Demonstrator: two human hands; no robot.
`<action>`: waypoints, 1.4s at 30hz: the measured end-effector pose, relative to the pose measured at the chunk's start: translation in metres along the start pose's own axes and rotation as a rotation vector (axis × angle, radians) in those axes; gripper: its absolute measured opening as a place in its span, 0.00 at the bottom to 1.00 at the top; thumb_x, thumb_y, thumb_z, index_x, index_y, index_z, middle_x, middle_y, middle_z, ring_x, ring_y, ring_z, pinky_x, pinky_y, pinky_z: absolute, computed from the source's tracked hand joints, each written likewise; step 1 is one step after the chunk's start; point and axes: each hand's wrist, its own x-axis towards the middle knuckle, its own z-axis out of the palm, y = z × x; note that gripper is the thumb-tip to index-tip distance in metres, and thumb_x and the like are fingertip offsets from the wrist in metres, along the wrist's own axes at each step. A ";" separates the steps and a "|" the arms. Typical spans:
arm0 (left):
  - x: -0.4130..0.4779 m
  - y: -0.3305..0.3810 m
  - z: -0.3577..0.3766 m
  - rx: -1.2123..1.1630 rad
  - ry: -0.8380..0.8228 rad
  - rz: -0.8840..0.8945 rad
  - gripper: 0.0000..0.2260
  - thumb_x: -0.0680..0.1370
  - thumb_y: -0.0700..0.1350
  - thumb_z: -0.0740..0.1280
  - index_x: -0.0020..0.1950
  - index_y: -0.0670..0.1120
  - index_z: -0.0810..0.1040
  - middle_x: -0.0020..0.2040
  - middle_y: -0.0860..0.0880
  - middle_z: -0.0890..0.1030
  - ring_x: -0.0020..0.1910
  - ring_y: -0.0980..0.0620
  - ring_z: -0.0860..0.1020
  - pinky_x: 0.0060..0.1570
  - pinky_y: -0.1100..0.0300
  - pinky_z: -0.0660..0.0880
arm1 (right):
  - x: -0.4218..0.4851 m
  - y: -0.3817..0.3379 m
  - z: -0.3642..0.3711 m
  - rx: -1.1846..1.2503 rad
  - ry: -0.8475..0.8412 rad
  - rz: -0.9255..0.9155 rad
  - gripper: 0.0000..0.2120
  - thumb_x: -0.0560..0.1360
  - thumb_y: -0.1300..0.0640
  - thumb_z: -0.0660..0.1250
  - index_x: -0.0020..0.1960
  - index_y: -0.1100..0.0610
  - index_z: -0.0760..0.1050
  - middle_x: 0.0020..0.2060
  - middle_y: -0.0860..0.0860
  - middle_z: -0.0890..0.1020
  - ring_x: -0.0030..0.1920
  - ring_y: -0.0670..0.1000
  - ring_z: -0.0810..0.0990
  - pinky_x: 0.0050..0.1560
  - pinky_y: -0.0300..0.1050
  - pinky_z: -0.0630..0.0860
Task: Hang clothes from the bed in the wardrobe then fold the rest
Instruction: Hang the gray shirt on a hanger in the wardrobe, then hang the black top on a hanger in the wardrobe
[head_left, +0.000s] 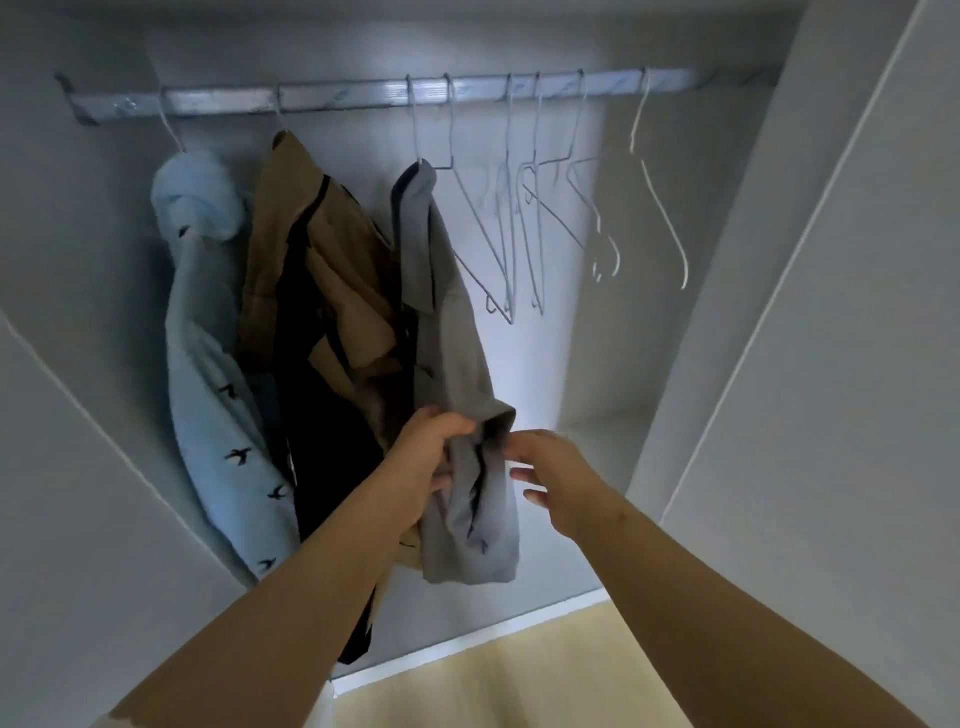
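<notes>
A grey shirt (447, 322) hangs from a wire hanger on the wardrobe rail (363, 96). My left hand (423, 462) grips the shirt's lower part, fingers curled round a fold of cloth. Just right of the cloth is my right hand (550, 478), fingers loosely spread, its fingertips at the fabric's edge. Left of the grey shirt hang a tan and black garment (322, 291) and a light blue garment with small bird prints (208, 364).
Several empty white wire hangers (540, 208) hang on the right half of the rail. Open wardrobe doors stand at left (78, 493) and right (831, 364). Pale wooden floor (519, 670) lies below the wardrobe's base.
</notes>
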 end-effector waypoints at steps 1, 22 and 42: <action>-0.003 -0.002 0.013 0.060 0.002 -0.036 0.04 0.77 0.41 0.62 0.51 0.46 0.74 0.53 0.45 0.77 0.52 0.47 0.76 0.52 0.54 0.72 | -0.008 0.006 -0.006 0.013 0.041 0.031 0.04 0.75 0.61 0.64 0.49 0.57 0.75 0.42 0.50 0.78 0.41 0.48 0.75 0.44 0.44 0.70; -0.331 -0.255 0.319 0.753 -0.976 -0.102 0.05 0.79 0.43 0.59 0.45 0.48 0.73 0.42 0.51 0.79 0.39 0.55 0.79 0.44 0.59 0.73 | -0.379 0.291 -0.282 0.783 1.083 0.168 0.06 0.76 0.60 0.61 0.40 0.54 0.72 0.33 0.49 0.78 0.32 0.48 0.74 0.35 0.40 0.67; -0.775 -0.519 0.445 1.179 -1.663 -0.155 0.07 0.78 0.41 0.59 0.42 0.48 0.71 0.37 0.51 0.77 0.34 0.55 0.75 0.36 0.62 0.69 | -0.801 0.573 -0.368 1.364 1.757 0.145 0.07 0.75 0.63 0.60 0.38 0.57 0.71 0.30 0.52 0.76 0.27 0.49 0.69 0.31 0.38 0.63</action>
